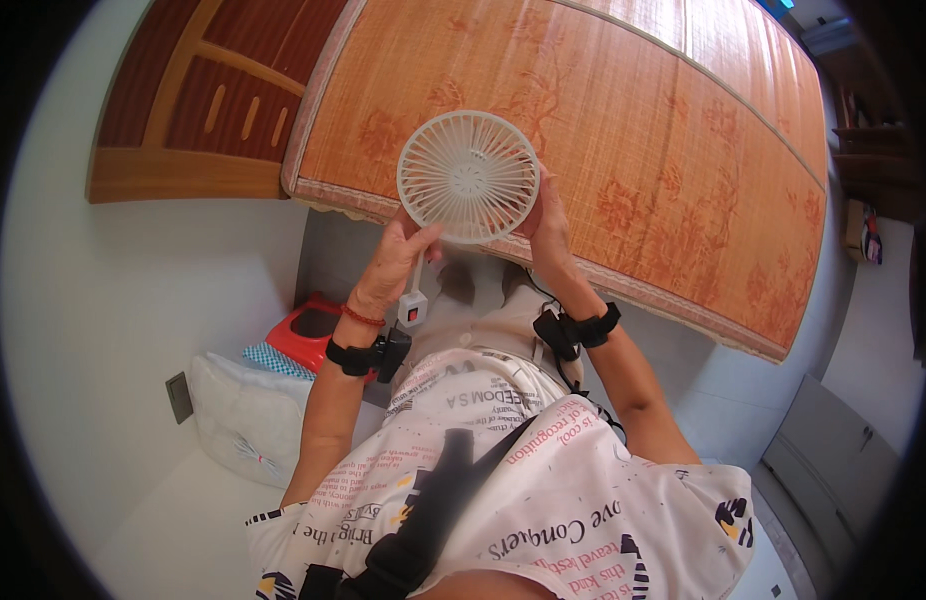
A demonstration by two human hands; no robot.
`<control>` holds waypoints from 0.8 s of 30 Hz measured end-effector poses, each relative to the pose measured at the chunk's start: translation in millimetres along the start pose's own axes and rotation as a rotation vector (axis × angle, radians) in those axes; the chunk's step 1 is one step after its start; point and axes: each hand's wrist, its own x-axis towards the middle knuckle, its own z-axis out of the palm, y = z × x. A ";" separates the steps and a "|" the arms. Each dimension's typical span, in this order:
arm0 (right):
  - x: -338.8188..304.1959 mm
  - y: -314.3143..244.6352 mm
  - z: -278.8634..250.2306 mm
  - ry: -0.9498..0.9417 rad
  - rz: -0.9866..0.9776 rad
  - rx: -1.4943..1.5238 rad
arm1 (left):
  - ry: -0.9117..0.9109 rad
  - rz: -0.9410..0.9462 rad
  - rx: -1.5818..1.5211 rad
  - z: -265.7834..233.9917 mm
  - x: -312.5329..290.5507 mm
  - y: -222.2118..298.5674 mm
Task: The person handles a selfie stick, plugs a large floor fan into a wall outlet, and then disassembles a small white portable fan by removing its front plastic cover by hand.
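A round white fan grille (467,178), with thin ribs running out from a small hub, is held up over the near edge of the bed. My left hand (389,262) grips its lower left rim, with the thumb on the front and the other fingers partly hidden. At the right rim my right hand (551,228) is closed, its fingers mostly behind the grille. Below the grille, beside my left hand, hangs a small white switch box (412,310) with a red rocker, on a pale cord or stem. What lies behind the ribs is hard to make out.
A patterned orange-brown mat (673,180) covers the bed ahead. To the left stands a dark wooden cabinet (223,110). A red object (303,335) and a clear plastic bag (248,420) lie at lower left. A grey cabinet (833,460) is at the right.
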 end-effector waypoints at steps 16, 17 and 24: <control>-2.8 -8.6 -6.2 -0.088 0.029 0.007 | 0.019 -0.077 -0.175 11.5 5.1 10.5; -5.1 -10.7 -6.0 -0.090 0.028 0.010 | 0.021 -0.076 -0.172 11.7 6.9 5.7; -15.2 -24.7 5.5 -0.205 -0.098 -0.202 | 0.035 -0.150 -0.133 18.2 11.9 0.8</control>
